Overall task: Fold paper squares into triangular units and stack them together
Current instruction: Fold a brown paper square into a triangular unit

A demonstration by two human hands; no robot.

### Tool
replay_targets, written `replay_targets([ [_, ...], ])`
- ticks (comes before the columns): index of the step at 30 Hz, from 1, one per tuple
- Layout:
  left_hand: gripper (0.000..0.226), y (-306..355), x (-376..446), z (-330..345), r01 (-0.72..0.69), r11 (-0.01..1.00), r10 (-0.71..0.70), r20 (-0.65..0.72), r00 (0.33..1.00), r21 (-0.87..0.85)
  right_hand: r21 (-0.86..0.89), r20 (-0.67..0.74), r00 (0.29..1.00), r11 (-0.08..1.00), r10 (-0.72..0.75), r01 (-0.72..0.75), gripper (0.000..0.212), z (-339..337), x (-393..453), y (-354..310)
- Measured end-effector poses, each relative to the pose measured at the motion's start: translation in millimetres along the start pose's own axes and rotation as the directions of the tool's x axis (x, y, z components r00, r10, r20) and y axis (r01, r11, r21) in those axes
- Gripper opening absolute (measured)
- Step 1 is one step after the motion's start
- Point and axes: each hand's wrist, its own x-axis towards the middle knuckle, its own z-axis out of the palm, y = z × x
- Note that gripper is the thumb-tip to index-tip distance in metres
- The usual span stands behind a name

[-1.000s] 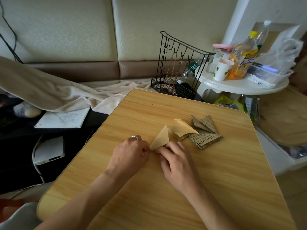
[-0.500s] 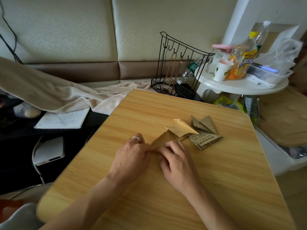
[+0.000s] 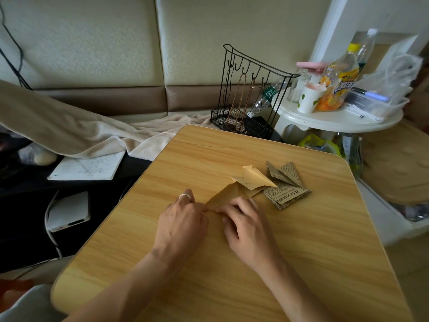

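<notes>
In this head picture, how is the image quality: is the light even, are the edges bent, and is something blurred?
Head view: the light is dim and soft, with no glare on the wooden table; the wide lens bends its edges and the wall panels; the left hand, right hand and tan paper look fairly sharp; the bottles on the white side table look smeared.

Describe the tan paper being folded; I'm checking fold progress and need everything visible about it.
The tan paper is plain kraft-like sheet, lying flat on the wooden table as a triangular flap pointing away from the person. Both hands pinch its near corner, left hand and right hand. Its far edge meets the folded tan units.
</notes>
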Motion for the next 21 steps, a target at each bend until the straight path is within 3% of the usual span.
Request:
replay_targets([
  [13, 0.029, 1.7, 2.9, -2.6, 0.066, 0.998, -0.066, 0.006, 0.998, 0.023, 0.005, 0.005, 1.0, 1.0, 0.003, -0.003, 0.024, -3.3, 0.7, -2.3],
  [17, 0.029, 2.7, 4.6, -3.8, 0.061, 0.997, -0.062, 0.017, 0.998, 0.035, -0.054, -0.068, 0.997, 0.998, 0.031, -0.035, 0.029, -4.8, -0.4, -5.5],
  [21, 0.028, 1.7, 4.0, -4.7, 0.056, 0.998, -0.056, 0.02, 0.998, 0.019, -0.078, -0.135, 0.983, 0.988, 0.122, -0.133, 0.018, -5.0, -0.9, -3.7],
])
